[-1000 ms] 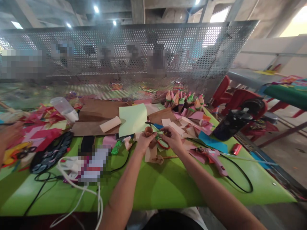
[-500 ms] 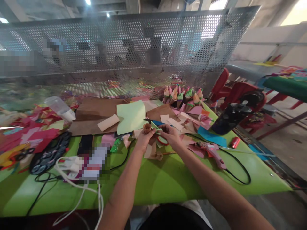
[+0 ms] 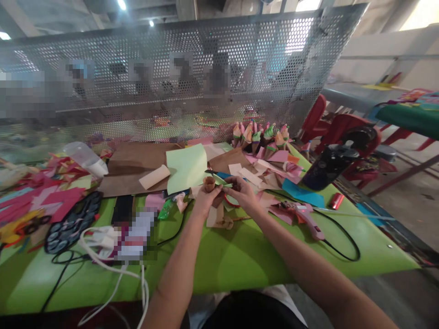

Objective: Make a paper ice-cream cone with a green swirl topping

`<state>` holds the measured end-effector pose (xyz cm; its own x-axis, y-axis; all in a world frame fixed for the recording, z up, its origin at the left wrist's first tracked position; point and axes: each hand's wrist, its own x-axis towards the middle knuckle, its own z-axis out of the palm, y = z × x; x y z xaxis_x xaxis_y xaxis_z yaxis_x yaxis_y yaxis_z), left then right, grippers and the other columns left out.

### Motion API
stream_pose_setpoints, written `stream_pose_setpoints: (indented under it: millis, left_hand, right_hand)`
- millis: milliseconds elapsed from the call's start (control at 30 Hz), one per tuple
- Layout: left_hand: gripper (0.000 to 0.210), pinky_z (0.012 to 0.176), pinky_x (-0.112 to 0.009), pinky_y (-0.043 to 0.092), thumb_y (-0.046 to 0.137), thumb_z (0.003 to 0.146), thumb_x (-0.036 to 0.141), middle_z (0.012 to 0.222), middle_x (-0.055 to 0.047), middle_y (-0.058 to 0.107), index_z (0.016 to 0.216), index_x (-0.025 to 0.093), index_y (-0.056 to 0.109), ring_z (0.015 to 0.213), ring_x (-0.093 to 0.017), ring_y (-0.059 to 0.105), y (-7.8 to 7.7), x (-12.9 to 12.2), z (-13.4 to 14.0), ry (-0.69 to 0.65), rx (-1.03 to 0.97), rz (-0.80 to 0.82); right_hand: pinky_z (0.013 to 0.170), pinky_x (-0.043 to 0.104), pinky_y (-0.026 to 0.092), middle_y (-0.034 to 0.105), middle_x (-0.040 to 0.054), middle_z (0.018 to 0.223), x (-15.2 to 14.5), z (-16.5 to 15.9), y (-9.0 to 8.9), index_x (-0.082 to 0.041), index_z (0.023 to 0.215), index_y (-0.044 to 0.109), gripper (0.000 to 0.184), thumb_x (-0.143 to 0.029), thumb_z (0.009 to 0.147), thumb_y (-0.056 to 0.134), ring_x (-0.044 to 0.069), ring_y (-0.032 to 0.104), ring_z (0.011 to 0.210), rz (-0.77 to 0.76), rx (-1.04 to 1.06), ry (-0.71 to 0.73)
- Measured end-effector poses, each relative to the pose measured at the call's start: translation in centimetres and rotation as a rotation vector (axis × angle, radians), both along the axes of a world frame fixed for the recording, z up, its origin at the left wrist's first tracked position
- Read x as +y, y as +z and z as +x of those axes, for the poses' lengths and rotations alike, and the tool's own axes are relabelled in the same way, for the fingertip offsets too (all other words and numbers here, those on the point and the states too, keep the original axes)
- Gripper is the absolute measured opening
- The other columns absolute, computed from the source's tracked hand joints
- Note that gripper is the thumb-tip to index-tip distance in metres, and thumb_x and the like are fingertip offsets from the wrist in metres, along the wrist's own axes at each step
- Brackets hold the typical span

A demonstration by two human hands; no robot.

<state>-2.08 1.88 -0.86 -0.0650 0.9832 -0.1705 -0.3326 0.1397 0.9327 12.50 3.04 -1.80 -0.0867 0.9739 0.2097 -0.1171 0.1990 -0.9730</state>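
Note:
My left hand point(image 3: 206, 199) is closed around a small brown paper cone point(image 3: 209, 183), its open mouth facing up. Close beside it, my right hand point(image 3: 242, 192) pinches a narrow light green paper strip point(image 3: 226, 185) that reaches toward the cone. Whether the strip touches the cone I cannot tell. Scissors point(image 3: 232, 199) with red-orange handles lie under my right hand, partly hidden by it. Brown paper scraps point(image 3: 216, 217) are on the table below both hands. A large pale green sheet point(image 3: 187, 167) lies just beyond my left hand.
Finished paper ice-cream cones point(image 3: 256, 137) stand at the back. A pink glue gun point(image 3: 308, 219) with a black cord lies right, near a dark tumbler point(image 3: 329, 167). At left are a power strip with white cables point(image 3: 103, 269), a black sandal point(image 3: 73, 224) and coloured paper scraps point(image 3: 51, 192).
The green strip between my hands has shifted and now lies flatter near the cone. My hands have stayed almost in place; the view has tilted slightly.

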Motion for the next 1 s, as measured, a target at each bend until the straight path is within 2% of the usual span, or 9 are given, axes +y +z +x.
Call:
stream_pose_setpoints:
  millis: [167, 300, 400, 500, 633, 833, 1000]
  left_hand:
    - [0.057, 0.083, -0.042, 0.063, 0.097, 0.046, 0.046, 0.079, -0.009, 0.078, 0.084, 0.013, 0.07, 0.086, -0.03, 0.077, -0.3, 0.2, -0.2, -0.025, -0.037, 0.002]
    - [0.058, 0.083, -0.042, 0.063, 0.098, 0.043, 0.043, 0.08, -0.008, 0.079, 0.085, 0.014, 0.07, 0.085, -0.029, 0.078, -0.8, 0.5, -0.2, 0.029, -0.057, -0.002]
    - [0.059, 0.08, -0.041, 0.063, 0.099, 0.04, 0.043, 0.077, -0.007, 0.078, 0.082, 0.014, 0.07, 0.08, -0.028, 0.077, -1.0, 0.6, -0.1, 0.074, -0.083, -0.009]
    - [0.06, 0.08, -0.041, 0.063, 0.099, 0.039, 0.042, 0.079, -0.007, 0.078, 0.083, 0.014, 0.07, 0.077, -0.027, 0.077, -1.0, 0.7, 0.0, 0.086, -0.097, 0.0]
    - [0.059, 0.079, -0.04, 0.062, 0.098, 0.042, 0.044, 0.081, -0.008, 0.078, 0.085, 0.013, 0.071, 0.075, -0.024, 0.075, -1.3, 0.7, -0.2, 0.085, -0.066, 0.021]
    - [0.057, 0.073, -0.032, 0.057, 0.096, 0.045, 0.05, 0.076, -0.005, 0.075, 0.081, 0.013, 0.07, 0.068, -0.018, 0.07, -2.4, 1.3, -0.7, 0.1, 0.07, 0.044]
    - [0.057, 0.071, -0.031, 0.056, 0.094, 0.046, 0.053, 0.072, -0.003, 0.071, 0.077, 0.014, 0.068, 0.065, -0.016, 0.066, -2.7, 1.5, -0.8, 0.143, 0.151, 0.066]
  right_hand:
    - [0.059, 0.028, 0.045, 0.062, -0.0021, 0.072, 0.3, 0.0, 0.0, -0.022, 0.094, 0.067, 0.05, -0.056, 0.062, 0.085, 0.015, 0.054, 0.063, -0.017, 0.034, -0.006]
    - [0.062, 0.028, 0.049, 0.065, 0.0001, 0.081, 0.4, 0.0, 0.1, -0.021, 0.095, 0.066, 0.052, -0.054, 0.06, 0.086, 0.015, 0.057, 0.067, -0.027, 0.056, -0.009]
    - [0.063, 0.029, 0.05, 0.067, 0.002, 0.088, 0.4, 0.1, 0.1, -0.022, 0.094, 0.063, 0.052, -0.055, 0.06, 0.085, 0.016, 0.059, 0.07, -0.027, 0.053, -0.063]
    - [0.058, 0.028, 0.046, 0.063, -0.0002, 0.077, 0.4, 0.4, 0.2, -0.022, 0.085, 0.06, 0.046, -0.057, 0.063, 0.082, 0.016, 0.055, 0.066, -0.06, -0.01, -0.108]
    - [0.052, 0.026, 0.037, 0.054, -0.0033, 0.061, 0.3, 0.4, 0.4, -0.022, 0.07, 0.056, 0.047, -0.063, 0.064, 0.079, 0.014, 0.049, 0.057, -0.106, -0.037, -0.065]
    - [0.049, 0.025, 0.034, 0.054, -0.0029, 0.058, 0.5, 0.2, 0.2, -0.021, 0.067, 0.058, 0.055, -0.071, 0.058, 0.08, 0.011, 0.044, 0.054, -0.13, -0.003, -0.032]
    - [0.049, 0.025, 0.032, 0.055, -0.0026, 0.057, 0.7, 0.3, 0.3, -0.02, 0.068, 0.061, 0.056, -0.07, 0.056, 0.082, 0.011, 0.043, 0.052, -0.142, -0.008, -0.022]
